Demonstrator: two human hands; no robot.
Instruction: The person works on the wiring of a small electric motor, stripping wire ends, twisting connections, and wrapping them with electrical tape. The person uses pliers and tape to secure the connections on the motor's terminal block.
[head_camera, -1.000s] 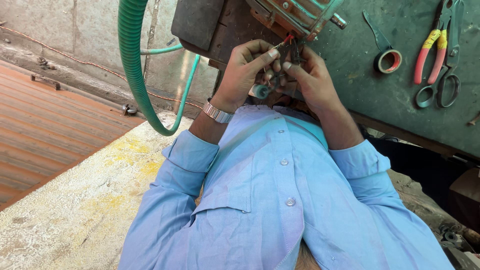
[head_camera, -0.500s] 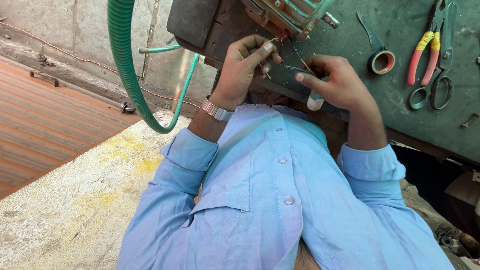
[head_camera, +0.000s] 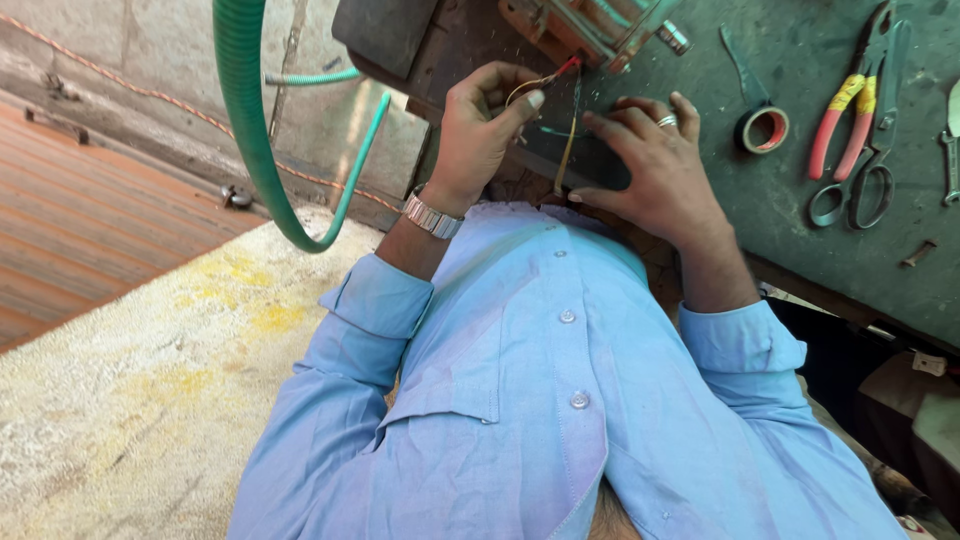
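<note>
My left hand (head_camera: 478, 125), with a metal watch at the wrist, pinches a thin wire (head_camera: 545, 82) with a red end, just below a rusty machine (head_camera: 590, 25) on the green bench (head_camera: 800, 60). My right hand (head_camera: 650, 165), wearing a ring, lies spread on the bench edge beside it. Its thumb and forefinger hold a thin brown strip (head_camera: 567, 150) that stands nearly upright between the two hands. My light blue shirt fills the lower view.
A thick green hose (head_camera: 245, 120) hangs at the left, with a thinner one behind it. On the bench to the right lie a tape roll (head_camera: 762, 128), red-and-yellow pliers (head_camera: 845, 120) and scissors (head_camera: 860, 190). Rough concrete floor (head_camera: 130, 400) lies below left.
My hands have drawn apart. The right hand moved right and flattened onto the bench, and the small white thing it held is gone from view. The left hand stays at the wire.
</note>
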